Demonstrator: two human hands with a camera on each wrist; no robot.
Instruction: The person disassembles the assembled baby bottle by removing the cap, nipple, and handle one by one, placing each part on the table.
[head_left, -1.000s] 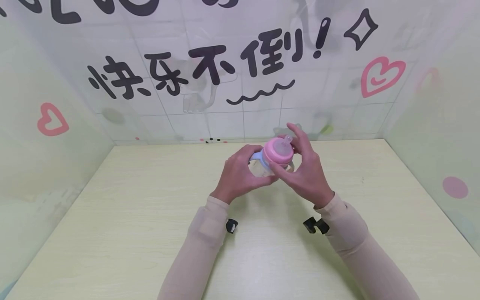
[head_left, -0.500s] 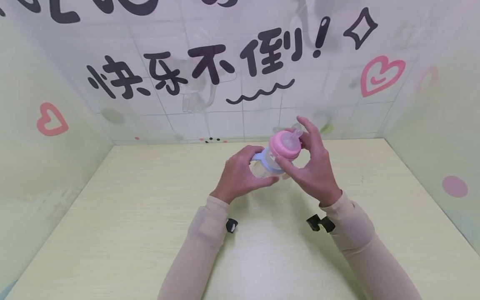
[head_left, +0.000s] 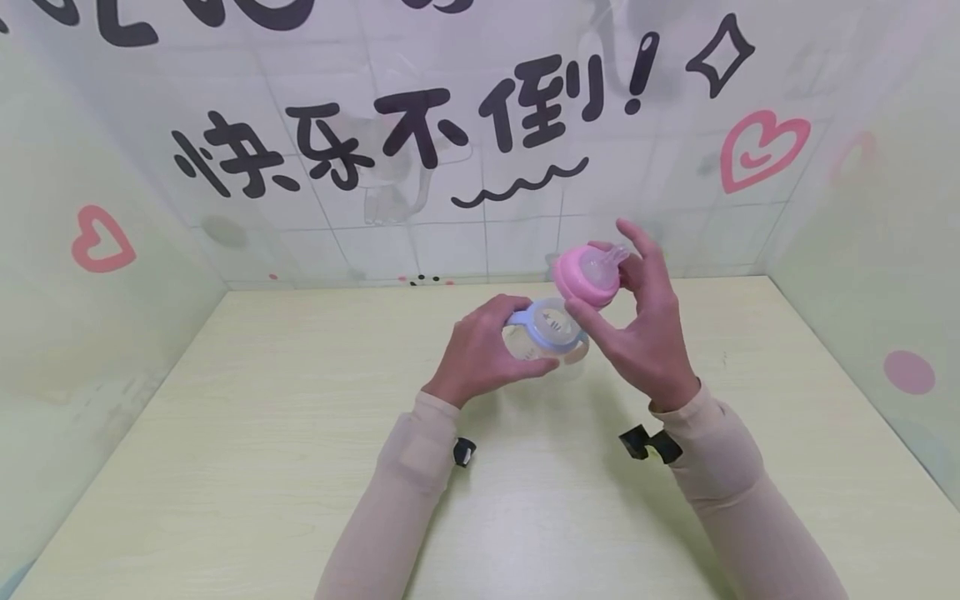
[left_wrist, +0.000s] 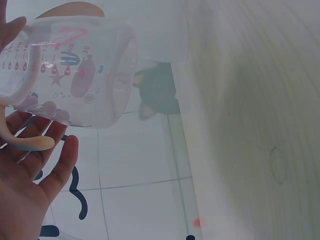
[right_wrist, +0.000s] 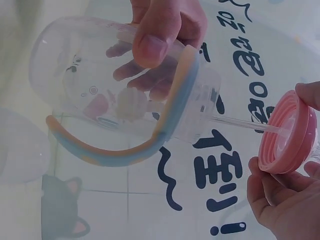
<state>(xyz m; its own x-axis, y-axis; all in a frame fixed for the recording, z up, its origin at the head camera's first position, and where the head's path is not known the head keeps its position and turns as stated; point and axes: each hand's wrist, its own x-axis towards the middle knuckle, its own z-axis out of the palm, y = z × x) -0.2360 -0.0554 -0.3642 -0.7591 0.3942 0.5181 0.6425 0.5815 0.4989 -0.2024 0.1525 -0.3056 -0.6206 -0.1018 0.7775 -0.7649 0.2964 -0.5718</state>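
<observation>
My left hand (head_left: pixel 476 354) grips a clear baby bottle (right_wrist: pixel 90 60) by its body, thumb and fingers on either side. The bottle has a blue ring with curved side handles (right_wrist: pixel 115 156) and printed markings. Its mouth is uncovered. Up and to the right of it, my right hand (head_left: pixel 641 329) pinches the pink bottle cap (head_left: pixel 581 285), which carries a clear spout. In the right wrist view a thin clear straw (right_wrist: pixel 245 122) runs from the cap's underside into the bottle's mouth. The left wrist view shows the bottle's base (left_wrist: pixel 122 75) held over the table.
A pale wood-grain table (head_left: pixel 262 467) lies below both hands. Behind it stands a white wall sheet (head_left: pixel 525 242) with black lettering and a pink heart, and a side panel (head_left: pixel 885 292) rises at each side. Small black clips (head_left: pixel 648 443) sit at both wrists.
The pink cap has come off the bottle and moved up and right in my right hand, uncovering the mouth. My left hand has kept the bottle almost still.
</observation>
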